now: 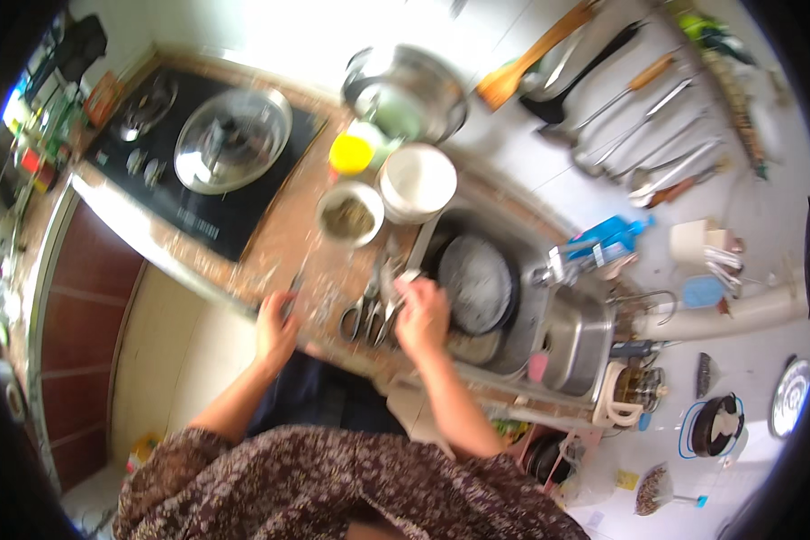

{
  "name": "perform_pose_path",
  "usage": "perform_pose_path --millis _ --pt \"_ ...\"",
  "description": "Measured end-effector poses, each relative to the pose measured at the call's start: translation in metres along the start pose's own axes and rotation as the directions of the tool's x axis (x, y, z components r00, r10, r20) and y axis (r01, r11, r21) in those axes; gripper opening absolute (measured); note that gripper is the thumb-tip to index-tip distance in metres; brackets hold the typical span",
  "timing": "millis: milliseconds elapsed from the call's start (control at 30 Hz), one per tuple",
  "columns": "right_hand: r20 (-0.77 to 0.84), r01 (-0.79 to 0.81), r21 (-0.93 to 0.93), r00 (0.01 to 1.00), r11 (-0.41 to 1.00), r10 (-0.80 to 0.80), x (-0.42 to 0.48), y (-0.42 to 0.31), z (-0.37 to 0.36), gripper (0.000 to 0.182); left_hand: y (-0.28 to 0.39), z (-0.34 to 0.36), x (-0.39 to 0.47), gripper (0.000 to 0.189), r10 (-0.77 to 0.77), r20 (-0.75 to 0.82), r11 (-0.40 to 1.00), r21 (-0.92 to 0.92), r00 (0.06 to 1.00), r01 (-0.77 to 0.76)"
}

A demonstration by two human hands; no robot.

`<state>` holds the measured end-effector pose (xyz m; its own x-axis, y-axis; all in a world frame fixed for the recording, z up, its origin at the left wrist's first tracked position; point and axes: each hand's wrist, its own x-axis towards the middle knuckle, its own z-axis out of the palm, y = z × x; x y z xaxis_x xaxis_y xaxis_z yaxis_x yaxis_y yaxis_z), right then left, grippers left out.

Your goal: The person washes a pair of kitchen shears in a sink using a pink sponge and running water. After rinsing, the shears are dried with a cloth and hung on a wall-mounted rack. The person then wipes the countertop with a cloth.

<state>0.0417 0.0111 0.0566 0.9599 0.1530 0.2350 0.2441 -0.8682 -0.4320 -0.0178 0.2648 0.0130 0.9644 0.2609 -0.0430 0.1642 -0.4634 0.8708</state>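
Note:
My left hand (278, 326) is at the counter's front edge, its fingers closed around a small dark, thin object that I cannot name for certain. Near the sink's left rim, my right hand (421, 312) pinches a small whitish item between thumb and fingers. Scissors (352, 320) lie on the counter between my hands, with other metal utensils beside them. Behind them stand a white bowl (349, 214) holding greenish-brown bits and a stack of white bowls (418, 181). A yellow-lidded container (351, 153) is next to these bowls.
A double steel sink (574, 344) on the right holds a dark pan (478, 285) with cloudy liquid. On the left is a black cooktop (196, 214) with a glass-lidded pan (233, 140). A large steel pot (405, 91) stands at the back; spatulas (513, 77) and ladles hang on the wall.

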Motion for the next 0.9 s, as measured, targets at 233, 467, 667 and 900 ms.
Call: perform_pose_path --millis 233,467,667,900 --pt "0.353 -0.052 -0.14 0.93 0.989 0.099 -0.005 -0.011 -0.013 0.058 0.049 -0.02 0.002 0.027 0.039 -0.012 0.997 -0.07 0.999 -0.04" --pt "0.093 0.472 0.091 0.872 0.877 -0.48 0.02 -0.069 -0.062 0.051 0.1 -0.012 -0.002 0.02 0.263 0.176 0.934 -0.291 0.949 -0.205" --pt "0.197 0.497 -0.197 0.865 0.845 -0.462 0.031 -0.044 -0.073 0.017 0.138 -0.012 -0.004 0.033 0.185 0.249 0.827 -0.562 0.951 -0.014" --pt "-0.505 0.061 0.213 0.862 0.975 0.056 0.18 0.007 -0.193 0.02 0.09 -0.032 -0.004 0.026 -0.014 0.179 0.842 -0.529 0.984 0.109"
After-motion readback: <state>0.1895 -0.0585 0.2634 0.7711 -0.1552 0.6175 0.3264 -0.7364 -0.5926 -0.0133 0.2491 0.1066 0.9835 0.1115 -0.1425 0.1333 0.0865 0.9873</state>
